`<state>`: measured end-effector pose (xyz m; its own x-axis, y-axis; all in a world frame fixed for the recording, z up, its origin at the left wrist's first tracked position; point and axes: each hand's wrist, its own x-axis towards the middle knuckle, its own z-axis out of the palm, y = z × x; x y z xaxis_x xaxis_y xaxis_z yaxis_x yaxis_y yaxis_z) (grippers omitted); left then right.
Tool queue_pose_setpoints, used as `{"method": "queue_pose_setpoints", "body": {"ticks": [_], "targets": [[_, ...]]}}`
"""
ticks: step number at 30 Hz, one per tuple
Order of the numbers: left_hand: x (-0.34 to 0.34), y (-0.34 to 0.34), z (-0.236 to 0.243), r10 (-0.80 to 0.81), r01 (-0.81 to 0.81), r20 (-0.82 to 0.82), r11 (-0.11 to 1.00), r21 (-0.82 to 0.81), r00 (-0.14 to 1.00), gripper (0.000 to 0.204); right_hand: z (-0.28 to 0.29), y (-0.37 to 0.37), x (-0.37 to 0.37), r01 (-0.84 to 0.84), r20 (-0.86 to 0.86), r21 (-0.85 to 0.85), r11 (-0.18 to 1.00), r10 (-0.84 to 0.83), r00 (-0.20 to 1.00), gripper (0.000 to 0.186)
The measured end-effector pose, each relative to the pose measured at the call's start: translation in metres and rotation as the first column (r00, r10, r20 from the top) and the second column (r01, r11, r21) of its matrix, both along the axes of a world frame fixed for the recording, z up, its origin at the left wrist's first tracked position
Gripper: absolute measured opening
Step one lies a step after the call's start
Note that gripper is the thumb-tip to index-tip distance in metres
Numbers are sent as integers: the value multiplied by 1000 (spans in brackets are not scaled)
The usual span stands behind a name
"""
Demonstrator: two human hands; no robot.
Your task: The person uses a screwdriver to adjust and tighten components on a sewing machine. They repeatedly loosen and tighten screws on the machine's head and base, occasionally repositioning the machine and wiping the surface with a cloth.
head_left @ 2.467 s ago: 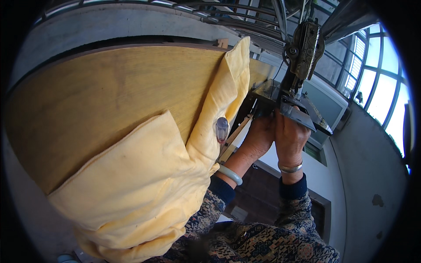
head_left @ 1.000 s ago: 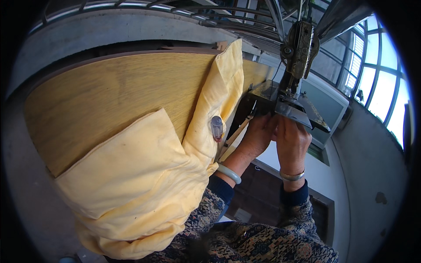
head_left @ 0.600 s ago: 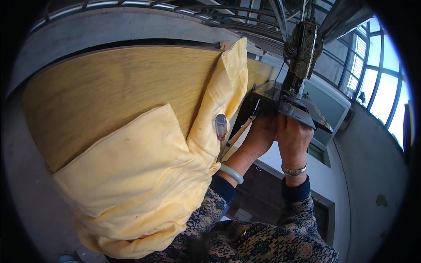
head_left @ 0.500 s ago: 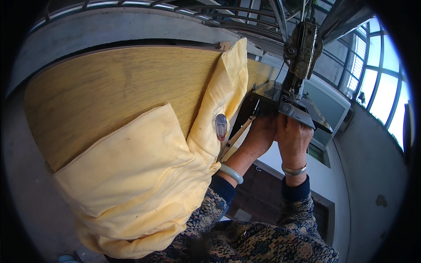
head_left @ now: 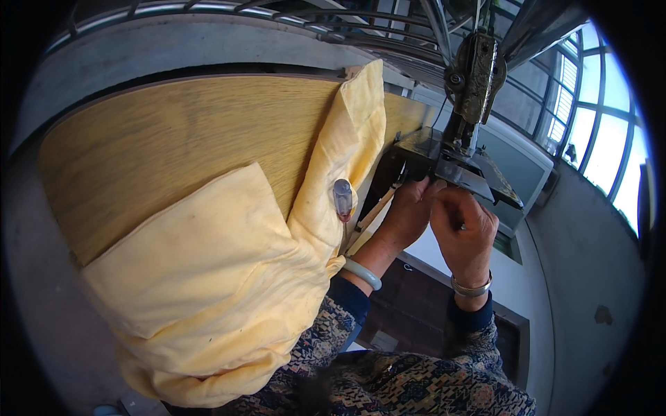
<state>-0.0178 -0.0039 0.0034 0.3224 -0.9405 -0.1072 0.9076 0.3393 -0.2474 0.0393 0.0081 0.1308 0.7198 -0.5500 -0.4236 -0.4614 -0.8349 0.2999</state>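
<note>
An old black sewing machine (head_left: pixel 476 90) stands at the right end of a wooden table, its bed lifted and tilted. Just below that bed, both my hands meet at the fingertips. My left hand (head_left: pixel 409 211), with a pale bangle on the wrist, is closed, and its fingers partly vanish under the machine's edge. My right hand (head_left: pixel 466 229), wearing a silver bracelet, pinches thumb against forefinger beside the left fingertips. Whatever they hold is too small or hidden to name. A screwdriver (head_left: pixel 343 197) with a clear handle rests on yellow cloth (head_left: pixel 208 270) to the left of my hands.
The cloth drapes over the wooden tabletop (head_left: pixel 194 125) and down its front edge. Beneath my hands is an opening beside a white panel. A metal railing (head_left: pixel 277 14) runs behind the table, and a grey wall with windows (head_left: pixel 590 139) rises at the right.
My right hand has drawn down and out from beneath the machine bed, its pinched fingers now showing. My left hand has shifted slightly, its thumb now in view.
</note>
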Motion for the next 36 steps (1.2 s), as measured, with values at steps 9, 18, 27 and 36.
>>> {"method": "queue_pose_setpoints", "body": {"ticks": [9,18,27,36], "targets": [[-1,2,-9,-201,142,-189,948,-285,961,25,-47,58,59,-4,117,448,894,-54,992,32],[18,33,7,59,-187,-445,950,-251,894,28,-13,46,51,72,230,409,910,-179,957,27],[6,6,-8,3,-1,34,997,-73,999,45,6,90,-86,348,-249,607,714,-244,937,32],[17,14,-6,1,-2,226,1000,3,974,42,-37,169,-167,236,7,695,679,-335,942,51]]}}
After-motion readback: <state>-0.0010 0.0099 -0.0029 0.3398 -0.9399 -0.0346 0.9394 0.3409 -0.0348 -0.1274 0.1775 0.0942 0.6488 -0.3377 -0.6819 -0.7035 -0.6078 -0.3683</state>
